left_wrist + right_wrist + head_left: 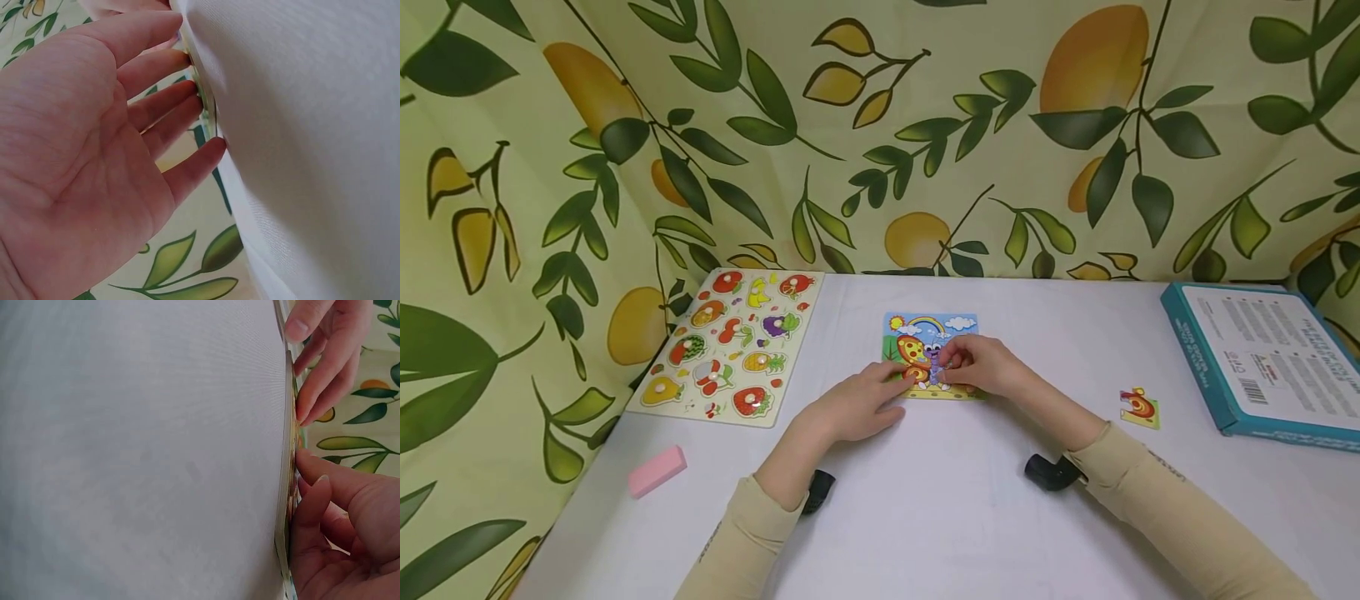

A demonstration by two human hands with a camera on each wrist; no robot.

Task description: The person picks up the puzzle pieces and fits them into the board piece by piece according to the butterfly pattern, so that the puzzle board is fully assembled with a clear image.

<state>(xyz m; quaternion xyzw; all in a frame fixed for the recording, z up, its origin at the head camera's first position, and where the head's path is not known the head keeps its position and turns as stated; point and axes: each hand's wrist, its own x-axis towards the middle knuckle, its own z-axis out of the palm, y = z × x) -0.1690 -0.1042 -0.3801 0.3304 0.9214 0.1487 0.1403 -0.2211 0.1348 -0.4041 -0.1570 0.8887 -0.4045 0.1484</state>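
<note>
A small jigsaw puzzle [958,323] with a butterfly, a sun and a rainbow lies flat on the table. My left hand [865,404] rests its outstretched fingertips on the puzzle's lower left part. In the left wrist view this hand [87,137] shows its palm, fingers touching the puzzle's edge. My right hand [988,365] has bent fingers over the puzzle's right half, pinching a piece at the butterfly's body; the fingers hide most of that piece. The right wrist view shows this hand [344,531] at the puzzle's surface. A loose puzzle piece [1140,408] lies to the right.
A fruit peg puzzle board [741,346] lies at the back left. Nearer on the left is a pink block [657,472]. A teal and white box [1270,358] lies on the right. Patterned cloth [880,142] hangs behind and left of the white table [940,517].
</note>
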